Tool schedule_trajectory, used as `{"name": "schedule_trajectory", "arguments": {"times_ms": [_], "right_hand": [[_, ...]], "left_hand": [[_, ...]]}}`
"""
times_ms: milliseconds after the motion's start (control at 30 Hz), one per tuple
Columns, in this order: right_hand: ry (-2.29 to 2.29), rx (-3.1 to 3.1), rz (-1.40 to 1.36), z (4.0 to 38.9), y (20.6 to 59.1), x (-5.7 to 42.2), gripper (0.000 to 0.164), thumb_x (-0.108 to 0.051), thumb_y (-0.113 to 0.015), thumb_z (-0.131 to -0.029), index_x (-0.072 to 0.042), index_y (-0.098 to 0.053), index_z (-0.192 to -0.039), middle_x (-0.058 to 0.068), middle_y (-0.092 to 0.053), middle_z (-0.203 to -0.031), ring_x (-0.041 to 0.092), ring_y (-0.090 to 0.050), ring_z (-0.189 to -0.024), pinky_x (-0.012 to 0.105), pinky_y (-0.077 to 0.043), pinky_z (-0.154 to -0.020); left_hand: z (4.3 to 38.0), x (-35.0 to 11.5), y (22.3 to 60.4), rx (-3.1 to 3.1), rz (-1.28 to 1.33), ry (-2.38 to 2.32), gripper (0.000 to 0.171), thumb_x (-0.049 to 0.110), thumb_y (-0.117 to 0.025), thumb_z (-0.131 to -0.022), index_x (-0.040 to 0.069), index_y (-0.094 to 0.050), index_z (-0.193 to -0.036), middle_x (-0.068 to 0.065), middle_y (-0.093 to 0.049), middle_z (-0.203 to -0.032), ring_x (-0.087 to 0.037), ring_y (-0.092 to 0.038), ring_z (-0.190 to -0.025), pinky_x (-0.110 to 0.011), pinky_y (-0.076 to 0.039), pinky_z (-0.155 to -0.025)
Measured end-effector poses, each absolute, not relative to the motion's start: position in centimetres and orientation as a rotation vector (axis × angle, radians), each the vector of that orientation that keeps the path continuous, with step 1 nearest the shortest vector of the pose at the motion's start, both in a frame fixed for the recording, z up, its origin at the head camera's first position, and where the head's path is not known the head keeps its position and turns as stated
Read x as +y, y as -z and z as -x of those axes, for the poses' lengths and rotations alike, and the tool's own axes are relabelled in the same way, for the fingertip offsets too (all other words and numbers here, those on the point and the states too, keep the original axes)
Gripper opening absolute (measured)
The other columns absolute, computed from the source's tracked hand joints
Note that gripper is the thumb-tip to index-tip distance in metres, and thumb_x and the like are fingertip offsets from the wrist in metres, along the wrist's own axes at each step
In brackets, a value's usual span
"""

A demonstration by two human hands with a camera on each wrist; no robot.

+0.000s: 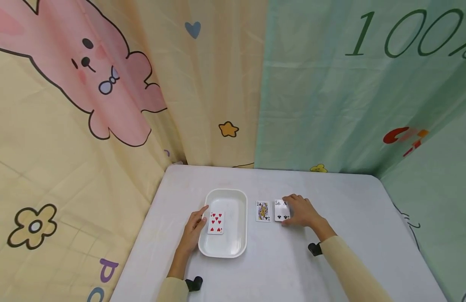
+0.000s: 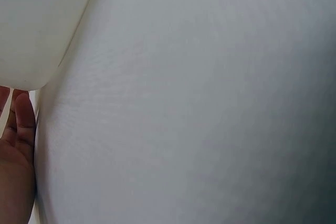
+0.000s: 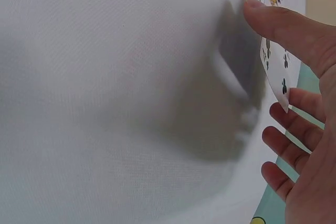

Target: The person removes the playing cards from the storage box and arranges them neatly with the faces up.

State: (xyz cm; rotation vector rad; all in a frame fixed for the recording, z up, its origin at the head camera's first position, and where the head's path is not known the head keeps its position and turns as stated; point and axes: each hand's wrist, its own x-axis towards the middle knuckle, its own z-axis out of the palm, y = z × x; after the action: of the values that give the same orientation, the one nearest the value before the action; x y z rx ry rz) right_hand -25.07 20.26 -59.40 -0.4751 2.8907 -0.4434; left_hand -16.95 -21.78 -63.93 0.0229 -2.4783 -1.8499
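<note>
My right hand [image 1: 302, 211] pinches a white playing card with black clubs [image 1: 281, 210] between thumb and fingers. In the right wrist view this clubs card [image 3: 274, 72] is tilted above the tabletop, and its shadow falls beneath. Just left of it lies a face card [image 1: 263, 211], face up on the table. A white rectangular tray [image 1: 242, 247] stands further left, with a red hearts card [image 1: 215, 223] face up inside near its left wall. Against the tray's left rim rests my left hand [image 1: 192, 233]; its fingers [image 2: 24, 111] touch the tray's side in the left wrist view.
A white cloth covers the table [image 1: 255, 277]. Patterned curtains [image 1: 218, 84], yellow on the left and green on the right, hang behind and beside it. Each wrist wears a black strap [image 1: 194, 283].
</note>
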Motion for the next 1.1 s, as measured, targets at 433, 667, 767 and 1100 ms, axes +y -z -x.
{"name": "schedule_trajectory", "arguments": {"times_ms": [433,667,767,1100], "right_hand": [[0.448,2.877,0.494,25.8,60.6,19.9,0.091,-0.051,-0.092,-0.069,-0.013,-0.057,-0.144,0.015,-0.054,-0.139,0.038,-0.049,-0.128,0.06,-0.042,-0.102],[0.44,2.862,0.479,25.8,60.9,20.0,0.092,-0.052,-0.092,-0.068,-0.013,-0.056,-0.144,0.016,-0.053,-0.141,0.04,-0.048,-0.129,0.062,-0.041,-0.102],[0.447,2.867,0.486,25.8,61.1,20.0,0.093,-0.052,-0.092,-0.068,-0.013,-0.056,-0.144,0.016,-0.053,-0.141,0.04,-0.048,-0.128,0.063,-0.042,-0.101],[0.447,2.857,0.484,25.8,61.0,20.1,0.095,-0.053,-0.092,-0.067,-0.013,-0.055,-0.145,0.017,-0.051,-0.143,0.04,-0.047,-0.128,0.063,-0.041,-0.1]], "left_hand": [[17.1,-21.6,63.8,-2.518,-0.098,1.849,0.044,0.02,-0.052,-0.108,0.027,-0.053,-0.152,-0.009,-0.054,-0.132,-0.017,-0.046,-0.105,-0.031,-0.038,-0.094],[17.1,-21.5,63.9,-2.524,-0.128,1.834,0.044,0.017,-0.051,-0.108,0.026,-0.053,-0.151,-0.009,-0.054,-0.131,-0.019,-0.046,-0.104,-0.032,-0.037,-0.095],[16.9,-21.6,63.9,-2.526,-0.11,1.837,0.043,0.023,-0.053,-0.108,0.032,-0.054,-0.15,-0.005,-0.055,-0.128,-0.017,-0.045,-0.104,-0.033,-0.037,-0.095],[15.7,-21.1,60.0,-2.53,-0.061,1.888,0.044,0.017,-0.053,-0.107,0.02,-0.053,-0.152,-0.016,-0.054,-0.132,-0.017,-0.045,-0.105,-0.032,-0.038,-0.095]]}}
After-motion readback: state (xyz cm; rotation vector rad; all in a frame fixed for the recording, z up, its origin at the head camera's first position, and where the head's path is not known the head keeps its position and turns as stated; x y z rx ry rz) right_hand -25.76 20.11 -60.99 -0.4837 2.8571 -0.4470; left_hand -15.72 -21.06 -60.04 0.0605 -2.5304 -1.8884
